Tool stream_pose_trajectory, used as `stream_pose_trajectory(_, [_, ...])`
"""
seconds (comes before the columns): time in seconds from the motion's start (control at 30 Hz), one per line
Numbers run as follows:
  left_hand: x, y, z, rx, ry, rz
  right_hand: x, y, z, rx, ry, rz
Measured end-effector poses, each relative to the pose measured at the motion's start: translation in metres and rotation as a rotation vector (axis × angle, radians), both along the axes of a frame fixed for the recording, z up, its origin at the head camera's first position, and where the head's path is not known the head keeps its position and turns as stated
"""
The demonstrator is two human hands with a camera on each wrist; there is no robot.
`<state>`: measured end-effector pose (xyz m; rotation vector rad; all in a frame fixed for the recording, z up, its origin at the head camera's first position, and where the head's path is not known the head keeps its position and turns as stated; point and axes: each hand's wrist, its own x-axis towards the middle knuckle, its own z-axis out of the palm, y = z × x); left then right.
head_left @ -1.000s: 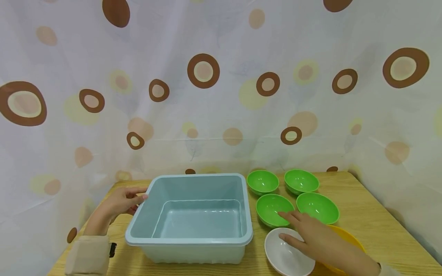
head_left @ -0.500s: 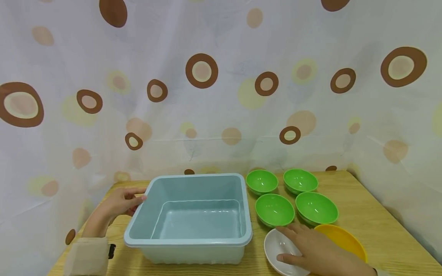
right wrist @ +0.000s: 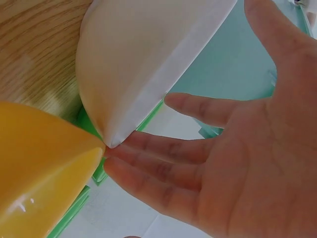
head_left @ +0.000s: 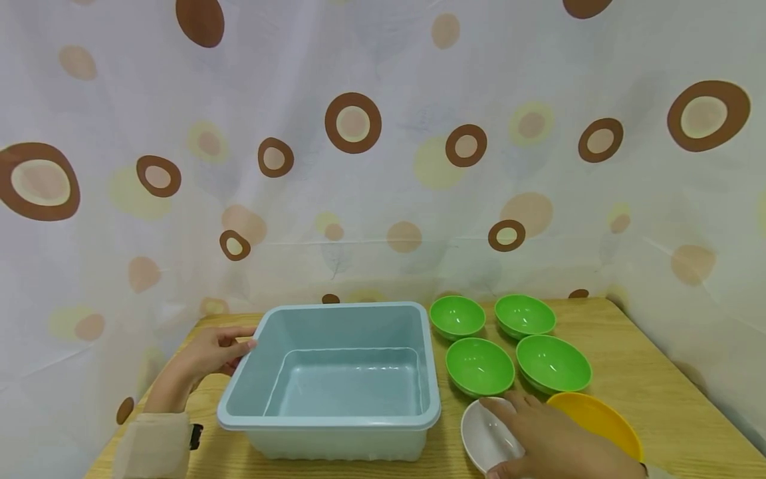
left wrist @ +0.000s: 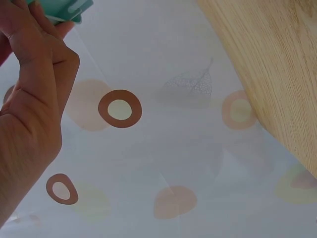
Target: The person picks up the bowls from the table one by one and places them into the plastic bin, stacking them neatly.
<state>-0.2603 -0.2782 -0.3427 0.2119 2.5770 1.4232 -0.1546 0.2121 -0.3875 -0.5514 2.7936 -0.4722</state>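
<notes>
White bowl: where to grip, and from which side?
Probably the left rim of the white bowl, pinched from above on the tub side. The bowl sits mouth up, so its rim is exposed, and a strip of table leaves room there. The green bowl crowds its far side; the yellow bowl sits close on the right.

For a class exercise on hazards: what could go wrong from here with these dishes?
The right hand has its fingers close to both the white bowl and the yellow bowl, so it might nudge the yellow one. Lifting the white bowl could knock the green bowl just beyond it. The light-blue basin, held only at its left rim, might swivel.
</notes>
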Motion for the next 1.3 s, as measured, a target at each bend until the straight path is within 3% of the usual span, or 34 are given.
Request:
stream_pose_trajectory(0.27, [-0.001, -0.002, -0.001, -0.003, 0.004, -0.008, -0.002, -0.003, 0.000, 0.028, -0.046, -0.038])
stream_pose_trajectory(0.6, [0.000, -0.001, -0.004, 0.023, -0.014, 0.001, -0.008, -0.007, 0.003, 0.034, -0.084, -0.008])
stream_pose_trajectory(0.83, [-0.002, -0.002, -0.005, 0.029, -0.002, 0.014, -0.011, -0.006, 0.000, 0.025, -0.004, 0.064])
stream_pose_trajectory(1.3, [-0.002, -0.001, -0.002, 0.013, -0.007, 0.020, -0.013, -0.008, 0.003, 0.023, -0.017, 0.065])
